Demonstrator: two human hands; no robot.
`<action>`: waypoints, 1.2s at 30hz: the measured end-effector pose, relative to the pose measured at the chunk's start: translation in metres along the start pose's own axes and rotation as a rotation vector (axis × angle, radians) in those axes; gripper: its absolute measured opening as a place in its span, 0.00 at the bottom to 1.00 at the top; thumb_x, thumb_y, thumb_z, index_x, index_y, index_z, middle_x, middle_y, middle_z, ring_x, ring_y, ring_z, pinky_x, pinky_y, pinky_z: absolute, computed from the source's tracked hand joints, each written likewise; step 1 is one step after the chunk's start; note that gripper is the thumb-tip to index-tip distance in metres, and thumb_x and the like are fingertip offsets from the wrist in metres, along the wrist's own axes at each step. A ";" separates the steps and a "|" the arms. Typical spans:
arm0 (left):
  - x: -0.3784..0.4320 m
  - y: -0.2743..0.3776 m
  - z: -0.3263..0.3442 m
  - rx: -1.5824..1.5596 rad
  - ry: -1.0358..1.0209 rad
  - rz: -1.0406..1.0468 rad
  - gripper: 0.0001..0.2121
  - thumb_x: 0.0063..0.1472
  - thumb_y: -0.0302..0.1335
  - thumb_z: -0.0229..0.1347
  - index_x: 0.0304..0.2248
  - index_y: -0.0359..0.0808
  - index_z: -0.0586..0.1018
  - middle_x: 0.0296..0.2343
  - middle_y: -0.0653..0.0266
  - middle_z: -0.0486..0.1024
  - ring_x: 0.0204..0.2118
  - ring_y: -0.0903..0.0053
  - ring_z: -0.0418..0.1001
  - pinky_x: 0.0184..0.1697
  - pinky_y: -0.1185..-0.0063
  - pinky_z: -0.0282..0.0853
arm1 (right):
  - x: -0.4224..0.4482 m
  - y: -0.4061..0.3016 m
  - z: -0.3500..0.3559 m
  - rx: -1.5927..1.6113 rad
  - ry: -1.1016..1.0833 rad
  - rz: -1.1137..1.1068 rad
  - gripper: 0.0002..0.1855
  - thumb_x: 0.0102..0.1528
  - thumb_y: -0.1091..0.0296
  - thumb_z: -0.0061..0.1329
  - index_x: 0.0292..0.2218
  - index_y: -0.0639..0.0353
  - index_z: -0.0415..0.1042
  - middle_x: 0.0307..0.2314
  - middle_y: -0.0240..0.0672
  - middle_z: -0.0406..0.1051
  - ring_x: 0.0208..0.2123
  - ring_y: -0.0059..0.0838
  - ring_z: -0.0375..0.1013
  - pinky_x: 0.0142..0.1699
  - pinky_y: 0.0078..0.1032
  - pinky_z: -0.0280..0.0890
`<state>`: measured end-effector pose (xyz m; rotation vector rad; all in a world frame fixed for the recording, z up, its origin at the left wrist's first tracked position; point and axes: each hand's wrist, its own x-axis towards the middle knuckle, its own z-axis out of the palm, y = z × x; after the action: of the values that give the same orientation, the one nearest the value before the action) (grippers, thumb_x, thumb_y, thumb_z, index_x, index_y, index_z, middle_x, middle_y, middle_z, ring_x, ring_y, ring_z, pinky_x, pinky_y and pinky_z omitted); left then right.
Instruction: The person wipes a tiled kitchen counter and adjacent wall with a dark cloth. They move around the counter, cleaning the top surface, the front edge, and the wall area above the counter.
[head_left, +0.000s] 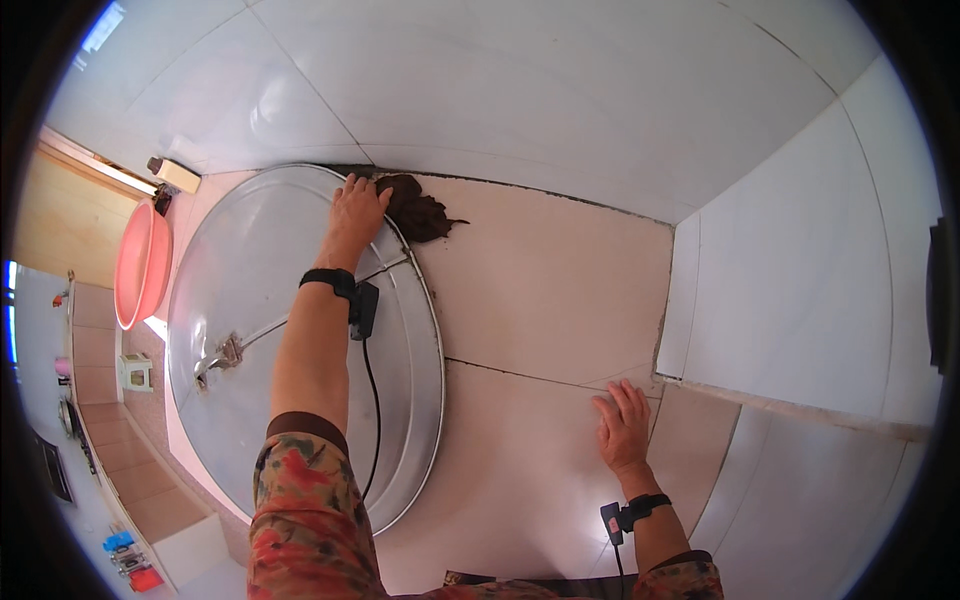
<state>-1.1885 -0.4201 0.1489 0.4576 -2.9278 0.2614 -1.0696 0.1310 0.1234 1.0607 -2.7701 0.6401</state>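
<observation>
A large round metal lid (247, 420) with a strap-like handle near its middle lies over the left part of the tiled surface. My left hand (358, 214) rests on its far rim, thumb apart from the fingers; whether it grips the edge is not plain. Against that rim, just right of my left hand, is a crumpled dark brown wet cloth (420, 214). My right hand (624, 426) is to the right, fingers spread a little over the pink tiles (540, 300), holding nothing. Each wrist wears a black strap with a small cabled device.
White tiled walls (525, 90) rise behind and at the right (787, 262). A pink plastic basin (142, 262) stands left of the lid, near a cream bottle (178, 175). Farther down, a small pale stool (135, 373) stands on the floor beside a tiled counter (142, 480).
</observation>
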 end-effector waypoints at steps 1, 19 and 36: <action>0.000 0.001 -0.001 0.012 0.001 0.013 0.24 0.66 0.44 0.41 0.37 0.30 0.78 0.42 0.55 0.74 0.54 0.59 0.64 0.55 0.65 0.59 | 0.000 0.000 0.000 0.007 0.004 0.002 0.18 0.49 0.75 0.45 0.44 0.52 0.71 0.51 0.38 0.62 0.56 0.45 0.58 0.61 0.48 0.50; 0.046 -0.012 0.012 0.105 -0.256 -0.328 0.17 0.60 0.32 0.44 0.44 0.34 0.78 0.49 0.55 0.71 0.64 0.61 0.50 0.59 0.44 0.34 | -0.001 0.002 -0.001 -0.018 -0.034 0.013 0.20 0.50 0.73 0.46 0.46 0.50 0.70 0.51 0.35 0.62 0.56 0.41 0.59 0.60 0.46 0.52; 0.051 0.005 0.004 0.062 -0.444 -0.309 0.16 0.61 0.30 0.43 0.46 0.38 0.76 0.50 0.62 0.72 0.61 0.62 0.56 0.56 0.43 0.42 | 0.002 -0.002 -0.003 -0.002 -0.033 0.016 0.18 0.51 0.73 0.46 0.45 0.50 0.69 0.51 0.36 0.62 0.56 0.42 0.58 0.60 0.46 0.51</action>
<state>-1.2388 -0.4307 0.1539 1.0912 -3.2062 0.2332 -1.0704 0.1298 0.1272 1.0591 -2.8099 0.6265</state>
